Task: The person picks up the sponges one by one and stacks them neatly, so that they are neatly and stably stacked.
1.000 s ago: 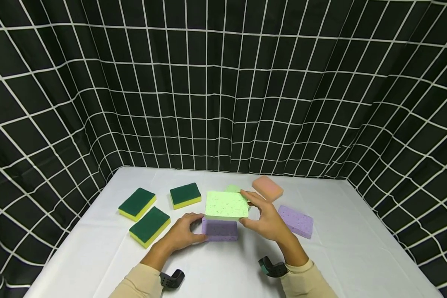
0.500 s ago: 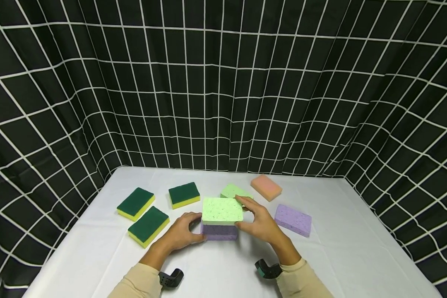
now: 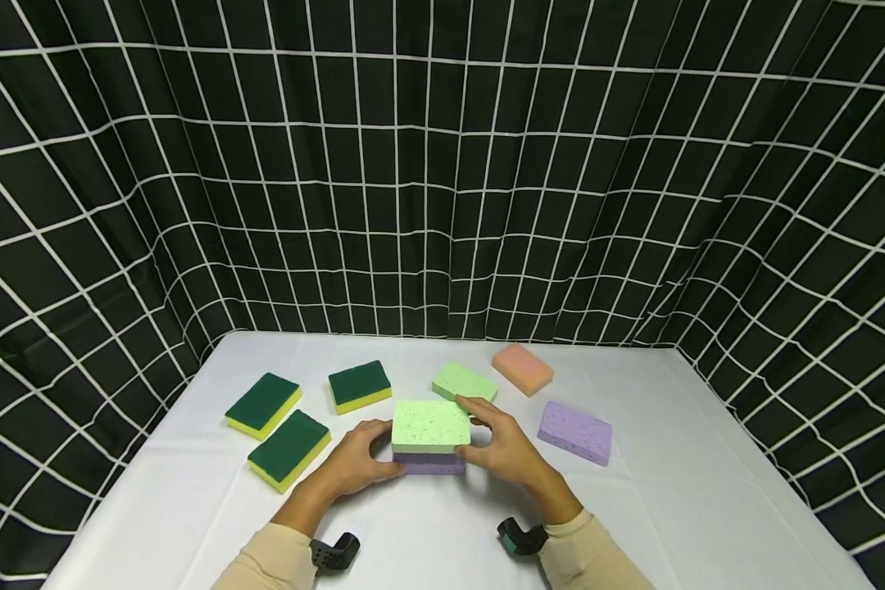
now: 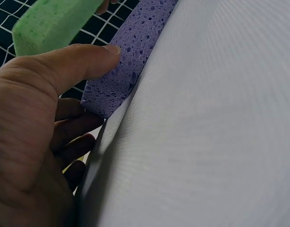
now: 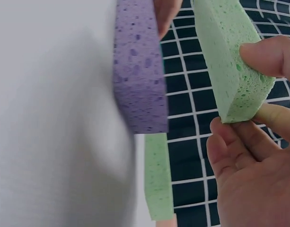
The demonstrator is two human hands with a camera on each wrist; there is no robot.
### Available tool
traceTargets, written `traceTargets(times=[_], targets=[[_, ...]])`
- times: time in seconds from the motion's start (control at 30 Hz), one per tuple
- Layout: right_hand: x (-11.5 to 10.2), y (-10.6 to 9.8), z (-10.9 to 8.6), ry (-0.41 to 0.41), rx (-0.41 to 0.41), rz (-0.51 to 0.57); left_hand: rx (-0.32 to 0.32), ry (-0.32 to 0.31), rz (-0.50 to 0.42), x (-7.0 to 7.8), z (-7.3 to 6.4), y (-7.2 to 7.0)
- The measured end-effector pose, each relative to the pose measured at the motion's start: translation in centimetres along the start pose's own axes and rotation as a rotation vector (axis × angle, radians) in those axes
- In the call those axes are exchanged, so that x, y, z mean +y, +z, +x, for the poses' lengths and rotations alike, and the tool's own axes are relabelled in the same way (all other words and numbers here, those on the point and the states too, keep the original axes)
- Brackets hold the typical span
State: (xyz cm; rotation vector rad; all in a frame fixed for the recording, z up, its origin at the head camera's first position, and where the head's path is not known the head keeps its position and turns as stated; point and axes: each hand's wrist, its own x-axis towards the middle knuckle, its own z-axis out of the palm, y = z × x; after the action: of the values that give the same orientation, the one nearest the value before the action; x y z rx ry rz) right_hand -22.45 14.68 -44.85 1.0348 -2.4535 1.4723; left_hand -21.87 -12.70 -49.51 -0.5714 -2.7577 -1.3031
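Note:
My left hand (image 3: 356, 460) holds the left end of a purple sponge (image 3: 429, 465) lying flat on the white table. In the left wrist view, the thumb presses the long side of this purple sponge (image 4: 135, 52), with the other fingers round its end. Just above it, my right hand (image 3: 507, 447) pinches a light green sponge (image 3: 431, 424) by its right end. The right wrist view shows a gap between the green sponge (image 5: 232, 66) and the purple sponge (image 5: 140, 71). From the head, the green one hides most of the purple top.
To the left lie three green-and-yellow scouring sponges (image 3: 288, 449). Behind my right hand are another light green sponge (image 3: 465, 383) and an orange sponge (image 3: 522, 369). A second purple sponge (image 3: 575, 432) lies to the right. A black gridded curtain (image 3: 442, 180) surrounds the table (image 3: 693, 492).
My right hand has lowered the light green sponge toward the purple one. The left hand keeps its hold on the purple sponge. More of the rear green sponge shows now.

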Motion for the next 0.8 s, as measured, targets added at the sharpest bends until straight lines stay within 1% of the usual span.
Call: traceTargets(times=[0.17,0.23,0.27,0.47,0.53,0.8], targets=[[0.5,0.4,-0.2,0.025,-0.015,-0.008,-0.005,-0.005,0.0,0.1,0.0,0.0],[0.4,0.5,-0.2,0.031,-0.016,-0.011,-0.012,-0.023,0.003,0.1,0.0,0.0],[0.2,0.5,-0.3,0.037,-0.017,-0.006,-0.014,-0.03,0.006,0.2,-0.1,0.0],[-2.5,0.2,-0.2,0.061,-0.044,0.001,-0.016,-0.064,0.004,0.3,-0.1,-0.1],[-2.7,0.1,-0.3,0.066,-0.05,-0.007,-0.014,-0.065,-0.002,0.2,-0.1,-0.1],[1.3,0.9,-0.7,0.106,-0.059,-0.058,-0.02,-0.072,-0.011,0.0,0.0,0.0]])
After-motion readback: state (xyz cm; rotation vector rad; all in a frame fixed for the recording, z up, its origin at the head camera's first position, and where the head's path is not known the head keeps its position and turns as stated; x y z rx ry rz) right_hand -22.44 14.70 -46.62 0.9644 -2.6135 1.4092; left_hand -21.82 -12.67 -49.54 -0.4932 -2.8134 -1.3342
